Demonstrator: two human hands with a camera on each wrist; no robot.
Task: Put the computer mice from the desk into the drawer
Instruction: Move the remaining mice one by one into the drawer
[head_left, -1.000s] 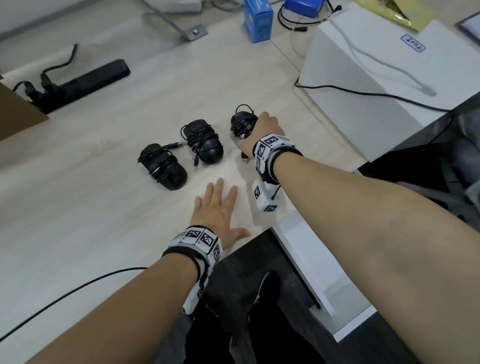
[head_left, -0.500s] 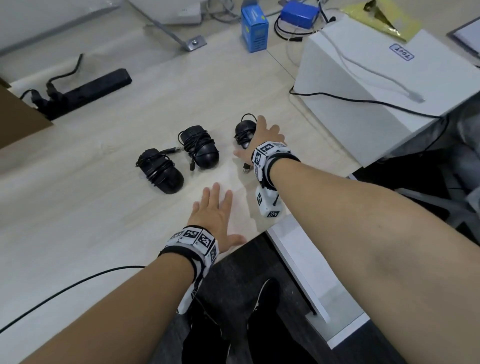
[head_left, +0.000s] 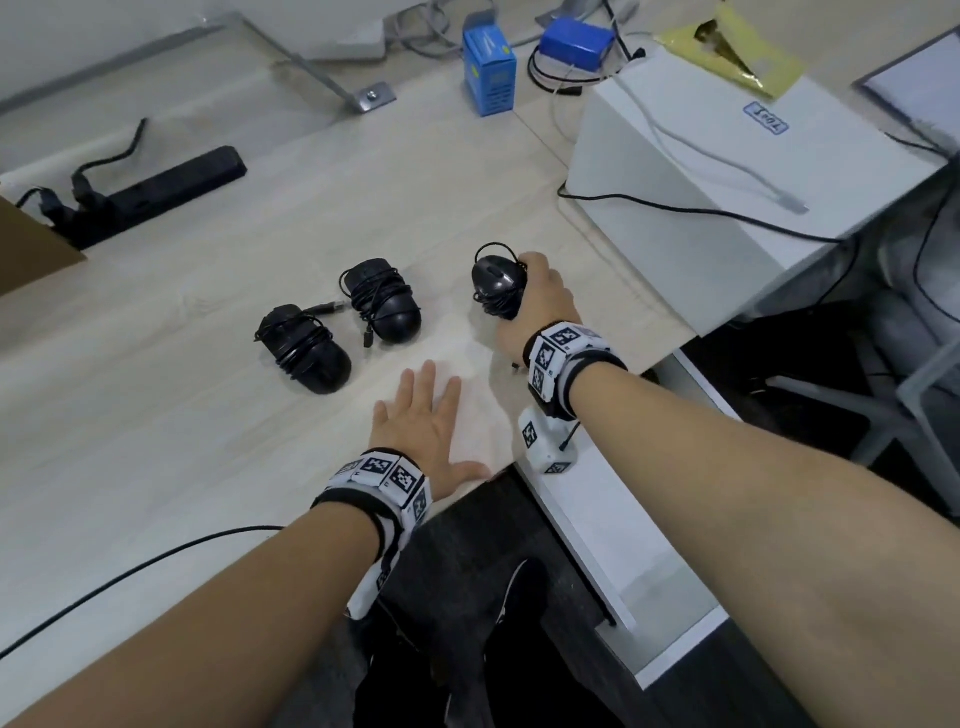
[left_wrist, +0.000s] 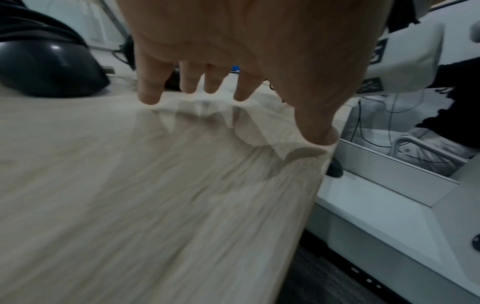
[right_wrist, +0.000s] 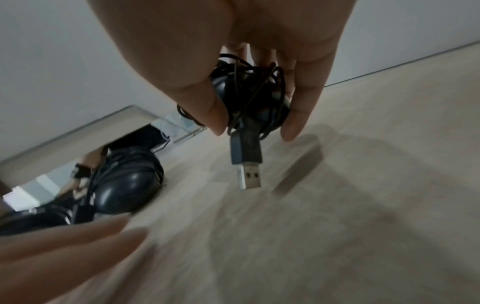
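Three black computer mice with their cables wound round them are on the light wooden desk (head_left: 156, 467). My right hand (head_left: 537, 306) grips the rightmost mouse (head_left: 496, 283) and holds it just above the desk; its USB plug (right_wrist: 246, 162) hangs free below my fingers. The middle mouse (head_left: 384, 306) and the left mouse (head_left: 304, 348) lie on the desk. My left hand (head_left: 426, 421) rests flat on the desk near its front edge, fingers spread. The open white drawer (head_left: 613, 530) sits below the desk edge to the right, under my right forearm.
A white box (head_left: 727, 171) with a cable across it stands at the right. A blue carton (head_left: 488, 73), a blue device (head_left: 574, 41) and a black power strip (head_left: 156, 192) lie at the back. A thin black cable (head_left: 130, 571) crosses the near left.
My right hand has closed round the rightmost mouse and raised it off the desk. The left hand has stayed flat in place.
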